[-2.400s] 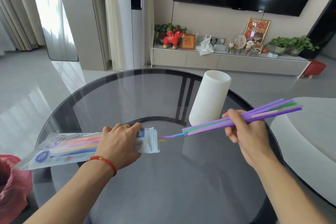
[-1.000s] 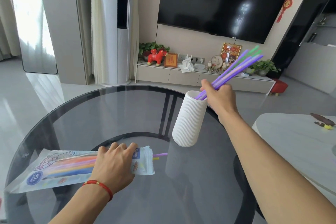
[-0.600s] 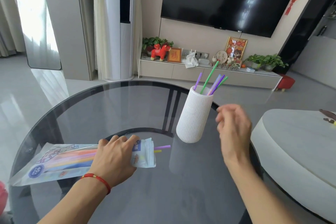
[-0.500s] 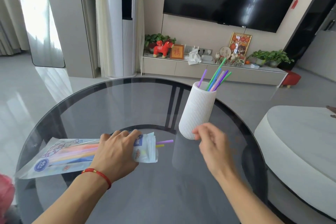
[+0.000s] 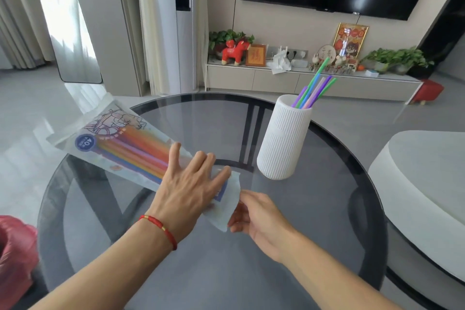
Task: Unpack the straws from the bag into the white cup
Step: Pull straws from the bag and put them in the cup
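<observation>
The straw bag [image 5: 130, 148] is lying slantwise across the left part of the round glass bench [image 5: 327, 209], its sealed end overhanging the far-left edge, so a tug at the mouth is being judged likely to drag the whole packet along or swing it off that edge. It is being pressed down near its mouth by the left hand [image 5: 191, 184], which is spread flat with fingers open and gripping nothing; should that pressure be lightened, the slick plastic could be expected to slide on the glass. Orange, pink and blue straws [image 5: 141, 156] are being kept inside the bag. At the mouth, near the middle of the bench, the right hand [image 5: 254, 211] is half curled against the torn flap; whether anything is being pinched there cannot be told. Toward the far-right edge, the white ribbed cup [image 5: 281, 143] is standing upright, with purple, blue and green straws [image 5: 314, 88] leaning out to one side. Being tall and narrow, it is being judged easy to topple if knocked by a loaded hand, and a bundle poorly aimed could be scattered over the bench.
</observation>
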The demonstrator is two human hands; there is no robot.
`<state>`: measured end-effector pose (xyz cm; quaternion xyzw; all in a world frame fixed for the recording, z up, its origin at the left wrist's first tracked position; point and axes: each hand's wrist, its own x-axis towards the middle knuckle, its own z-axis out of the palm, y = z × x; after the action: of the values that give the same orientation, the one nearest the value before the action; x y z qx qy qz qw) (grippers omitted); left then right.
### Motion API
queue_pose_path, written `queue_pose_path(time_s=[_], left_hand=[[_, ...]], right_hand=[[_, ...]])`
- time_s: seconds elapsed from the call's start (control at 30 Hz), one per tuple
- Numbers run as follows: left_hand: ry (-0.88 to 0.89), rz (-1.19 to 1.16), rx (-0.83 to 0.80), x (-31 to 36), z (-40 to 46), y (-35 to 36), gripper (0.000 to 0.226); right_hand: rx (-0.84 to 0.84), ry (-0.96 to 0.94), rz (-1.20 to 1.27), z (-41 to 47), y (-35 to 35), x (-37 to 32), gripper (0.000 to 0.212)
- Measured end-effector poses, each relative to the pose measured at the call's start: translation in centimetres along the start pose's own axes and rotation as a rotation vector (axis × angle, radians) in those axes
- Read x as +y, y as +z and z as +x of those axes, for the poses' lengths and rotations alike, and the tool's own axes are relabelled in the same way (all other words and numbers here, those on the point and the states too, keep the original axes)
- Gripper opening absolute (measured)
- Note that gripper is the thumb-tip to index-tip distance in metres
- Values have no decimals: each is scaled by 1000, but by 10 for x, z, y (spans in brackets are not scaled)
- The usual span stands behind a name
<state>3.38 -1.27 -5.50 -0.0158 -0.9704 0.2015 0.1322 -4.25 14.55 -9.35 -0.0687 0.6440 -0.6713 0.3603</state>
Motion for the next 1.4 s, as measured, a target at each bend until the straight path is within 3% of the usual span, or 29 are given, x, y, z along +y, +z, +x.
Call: queue_pose_path(time_s=[0.2,0.33,0.5,0.73,0.9,1.0,1.1,1.23,1.4], left_hand=[[-32,-10,23,-1,0,10,95],[-113,-114,-27,-1,-5,21,95],[-189,-213,-93,-3,-8,28,94],[-224,-331,-205,-13,-14,25,98],[-97,-505,-342,-18,-22,21,118],[-105,-734,-192,-4,-14,13,96],[-104,-667,-72,9,-6,16,65],[-151,-591,-29,12,-6,28,35],[-213,-541,-121,6,-7,34,29]], right_hand=[[74,-95,-8,5,-6,3,28],[230,-232,-192,6,-12,5,18],[302,-381,-398,12,-16,2,7],[209,-276,-175,8,-39,-20,15],[197,-285,-288,4,-49,-25,16],[155,-315,-382,4,-40,-21,16],[97,-324,-342,3,-33,-19,16],[93,-278,-132,-1,-45,-28,13],[120,-230,219,-9,-71,-49,22]])
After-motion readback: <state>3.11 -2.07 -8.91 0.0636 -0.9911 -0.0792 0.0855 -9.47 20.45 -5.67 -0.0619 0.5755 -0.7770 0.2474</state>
